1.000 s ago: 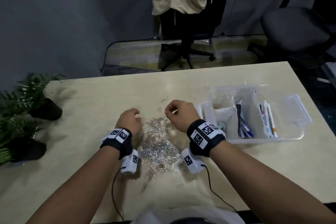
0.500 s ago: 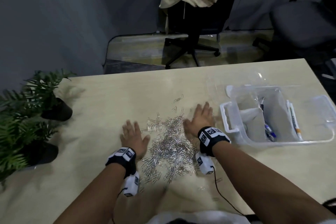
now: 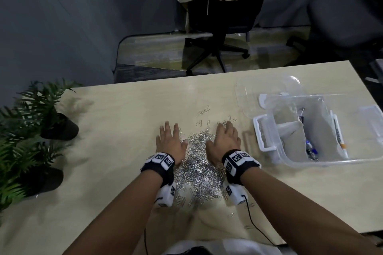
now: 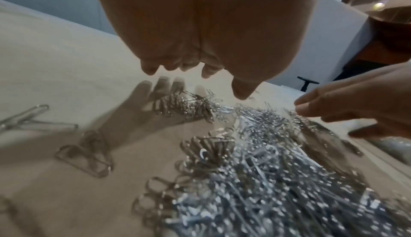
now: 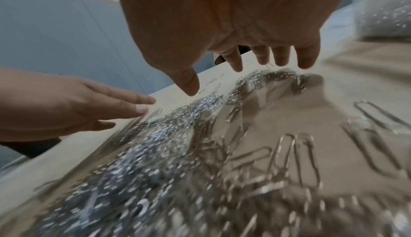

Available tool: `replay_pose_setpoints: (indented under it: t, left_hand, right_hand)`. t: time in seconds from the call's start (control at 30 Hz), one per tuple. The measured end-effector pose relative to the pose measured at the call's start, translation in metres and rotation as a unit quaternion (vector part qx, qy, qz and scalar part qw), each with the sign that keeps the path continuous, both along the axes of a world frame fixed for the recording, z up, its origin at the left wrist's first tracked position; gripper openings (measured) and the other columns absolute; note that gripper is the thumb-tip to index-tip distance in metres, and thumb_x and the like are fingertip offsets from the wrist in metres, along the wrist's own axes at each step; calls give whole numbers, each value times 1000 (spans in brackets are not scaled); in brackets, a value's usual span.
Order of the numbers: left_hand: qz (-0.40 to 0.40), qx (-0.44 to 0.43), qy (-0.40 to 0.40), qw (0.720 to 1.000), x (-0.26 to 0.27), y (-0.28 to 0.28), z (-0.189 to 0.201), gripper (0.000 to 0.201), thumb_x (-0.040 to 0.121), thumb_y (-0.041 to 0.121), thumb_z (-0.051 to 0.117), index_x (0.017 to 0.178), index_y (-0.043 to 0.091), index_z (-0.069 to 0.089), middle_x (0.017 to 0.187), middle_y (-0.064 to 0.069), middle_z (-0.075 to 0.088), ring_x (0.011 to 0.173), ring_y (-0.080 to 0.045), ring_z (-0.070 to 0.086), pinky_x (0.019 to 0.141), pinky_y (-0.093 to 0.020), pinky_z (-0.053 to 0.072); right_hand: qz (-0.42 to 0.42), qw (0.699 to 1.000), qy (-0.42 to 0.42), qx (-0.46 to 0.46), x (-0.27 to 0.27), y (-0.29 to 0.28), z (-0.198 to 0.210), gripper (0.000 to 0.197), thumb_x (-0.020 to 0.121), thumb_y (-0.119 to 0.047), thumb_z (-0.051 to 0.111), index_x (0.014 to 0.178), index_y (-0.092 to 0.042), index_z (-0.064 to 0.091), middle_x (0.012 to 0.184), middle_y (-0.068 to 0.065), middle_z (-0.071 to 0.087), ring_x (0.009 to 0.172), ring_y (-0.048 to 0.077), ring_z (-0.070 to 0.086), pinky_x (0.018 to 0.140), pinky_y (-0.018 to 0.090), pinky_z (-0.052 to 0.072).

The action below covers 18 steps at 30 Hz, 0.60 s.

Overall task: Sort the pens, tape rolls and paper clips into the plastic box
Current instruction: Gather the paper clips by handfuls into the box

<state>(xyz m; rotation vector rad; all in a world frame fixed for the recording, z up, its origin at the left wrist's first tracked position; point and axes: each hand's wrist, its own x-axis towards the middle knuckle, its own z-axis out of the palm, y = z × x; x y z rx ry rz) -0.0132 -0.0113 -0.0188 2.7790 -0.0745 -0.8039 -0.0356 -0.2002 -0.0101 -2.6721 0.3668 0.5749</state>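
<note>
Both grips are released: my left hand [image 3: 170, 144] and my right hand [image 3: 224, 143] are spread flat, palms down, fingers straight, on either side of the pile of paper clips [image 3: 199, 170] on the counter [image 3: 116, 122]. The wrist views show the fingers hovering just above the clips; whether they touch the counter I cannot tell. A few stray clips [image 3: 204, 111] lie beyond the pile. To my right stands the clear plastic box [image 3: 267, 147], near the right hand, with its dividers upright and pens [image 3: 310, 150] in one compartment, a white marker [image 3: 338, 137] in another. The box's clear lid [image 3: 259, 93] lies just behind it. Two potted plants [image 3: 31, 122] sit at the counter's left edge.
</note>
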Motion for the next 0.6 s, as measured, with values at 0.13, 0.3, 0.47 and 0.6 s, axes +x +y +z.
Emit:
replay_pose_setpoints:
  t: [0.13,0.3,0.47,0.6]
  left_hand:
    - [-26,24,28,999,-5,3,-4,76,101,49,34,157,15,-5,161,-16,-21,149,-37,-13,121,-50,5]
    - [-79,-5,26,997,-32,4,-10,76,102,49,30,156,11,-8,159,-16,-25,148,-35,-19,123,-44,-1]
    - [-86,-28,-38,995,-43,13,-7,65,102,45,34,156,15,14,165,-10,0,152,-27,2,123,-39,10]
    - [1,22,-88,996,-42,40,3,52,97,37,41,144,15,38,155,-14,28,141,-31,29,113,-43,33]
  right_hand:
    - [5,1000,19,-16,16,-10,-7,88,93,-55,44,156,-11,1,163,15,-17,150,38,-11,119,55,4]
    - [39,998,43,-34,6,-5,-24,92,93,-64,30,156,-10,-10,160,15,-26,147,39,-21,120,54,-1]
    - [70,997,-18,-9,28,9,-16,88,93,-57,36,156,-10,-2,162,14,-22,149,37,-15,122,51,4]
    - [125,992,-5,-12,58,15,-15,85,96,-58,31,156,-13,-10,160,7,-28,149,33,-17,120,52,3]
